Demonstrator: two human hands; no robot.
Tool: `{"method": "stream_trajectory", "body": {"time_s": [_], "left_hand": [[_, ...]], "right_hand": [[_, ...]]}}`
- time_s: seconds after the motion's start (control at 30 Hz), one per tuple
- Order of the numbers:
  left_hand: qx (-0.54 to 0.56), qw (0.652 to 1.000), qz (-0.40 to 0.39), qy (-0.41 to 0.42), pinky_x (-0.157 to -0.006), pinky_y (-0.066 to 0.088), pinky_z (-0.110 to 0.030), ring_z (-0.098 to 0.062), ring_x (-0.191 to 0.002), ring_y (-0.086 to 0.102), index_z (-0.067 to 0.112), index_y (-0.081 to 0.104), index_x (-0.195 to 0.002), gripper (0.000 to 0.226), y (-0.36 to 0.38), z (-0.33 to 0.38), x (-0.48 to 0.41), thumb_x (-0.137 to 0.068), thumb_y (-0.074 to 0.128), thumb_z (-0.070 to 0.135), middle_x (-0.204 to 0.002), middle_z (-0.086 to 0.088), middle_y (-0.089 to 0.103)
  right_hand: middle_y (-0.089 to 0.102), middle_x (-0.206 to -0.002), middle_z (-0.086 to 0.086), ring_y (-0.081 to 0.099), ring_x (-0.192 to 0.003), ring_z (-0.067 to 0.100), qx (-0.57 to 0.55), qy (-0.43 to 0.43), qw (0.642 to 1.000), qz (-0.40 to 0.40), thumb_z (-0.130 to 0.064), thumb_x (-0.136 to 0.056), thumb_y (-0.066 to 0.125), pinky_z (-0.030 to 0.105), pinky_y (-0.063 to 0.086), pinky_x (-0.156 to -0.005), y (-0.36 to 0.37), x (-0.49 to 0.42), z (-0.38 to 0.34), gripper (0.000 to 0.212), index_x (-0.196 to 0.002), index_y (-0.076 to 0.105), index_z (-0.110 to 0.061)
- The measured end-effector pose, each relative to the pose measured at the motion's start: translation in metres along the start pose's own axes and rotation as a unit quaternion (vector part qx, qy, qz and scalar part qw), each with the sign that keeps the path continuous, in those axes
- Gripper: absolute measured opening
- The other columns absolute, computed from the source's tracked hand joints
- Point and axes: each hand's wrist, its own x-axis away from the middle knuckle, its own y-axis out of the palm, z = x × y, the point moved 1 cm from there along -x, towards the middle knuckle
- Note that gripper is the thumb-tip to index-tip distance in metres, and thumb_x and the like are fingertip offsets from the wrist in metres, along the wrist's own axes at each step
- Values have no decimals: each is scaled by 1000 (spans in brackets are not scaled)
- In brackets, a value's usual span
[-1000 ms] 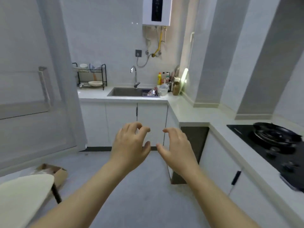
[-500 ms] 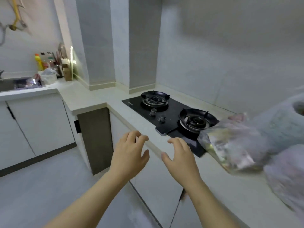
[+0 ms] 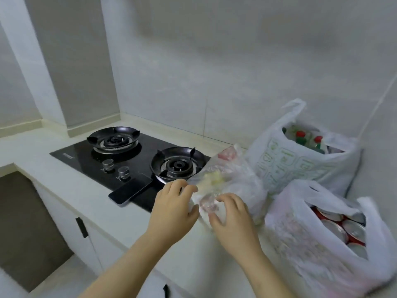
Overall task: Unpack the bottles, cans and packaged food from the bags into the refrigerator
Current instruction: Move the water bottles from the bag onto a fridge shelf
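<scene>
White table (image 3: 64, 181) runs along the tiled wall, with a black stove (image 3: 86, 155) set into it. At its right end a bag of cans (image 3: 300, 250) stands by the front edge, and a bag of bottles (image 3: 300, 166) stands behind it. Left of both slumps a clear food bag (image 3: 236, 179), straight ahead of both hands. The right hand (image 3: 234, 220) is nearer, its curled fingertips on the plastic; blur hides any pinch. The left hand (image 3: 171, 207) hovers spread and half-curled at the bag's left edge, holding nothing.

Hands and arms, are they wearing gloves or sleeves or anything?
No. The left hand and the right hand are bare: no gloves, rings, watch or bracelets show, and no sleeve shows anywhere up to the picture's edge.
</scene>
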Motion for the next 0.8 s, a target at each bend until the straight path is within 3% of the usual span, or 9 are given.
{"method": "stream_trajectory", "body": {"time_s": [0.27, 0.5, 0.63, 0.8], "left_hand": [[51, 993, -55, 93, -67, 49, -32, -25, -83, 62, 19, 63, -98, 38, 59, -5, -96, -70, 46, 39, -98, -2, 61], [111, 971, -126, 169, -82, 47, -42, -31, -100, 57, 17, 63, -108, 48, 88, 4, -155, -73, 43, 42, -110, -5, 59], [138, 963, -140, 186, -92, 40, -38, -29, -110, 50, 16, 60, -115, 44, 104, 17, -172, -77, 51, 36, -117, -4, 55], [201, 934, -148, 256, -81, 49, -36, -27, -99, 60, 15, 63, -107, 48, 116, 44, -187, -71, 47, 42, -109, -6, 59]], "right_hand": [[45, -129, -5, 40, -123, 16, 24, 86, 994, 70, -23, -86, 58, 26, 32, -102, -7, -65, 33, 36, -121, 53, -18], [47, -128, -3, 45, -121, 17, 41, 157, 977, 136, -26, -85, 60, 33, 37, -101, -7, -100, 43, 37, -121, 55, -18], [49, -124, -1, 46, -119, 18, 45, 183, 969, 160, -23, -84, 62, 36, 38, -101, -18, -104, 54, 36, -119, 56, -16], [46, -128, -5, 42, -121, 14, 75, 189, 962, 181, -28, -87, 59, 30, 35, -102, -52, -103, 68, 38, -123, 52, -17]]}}
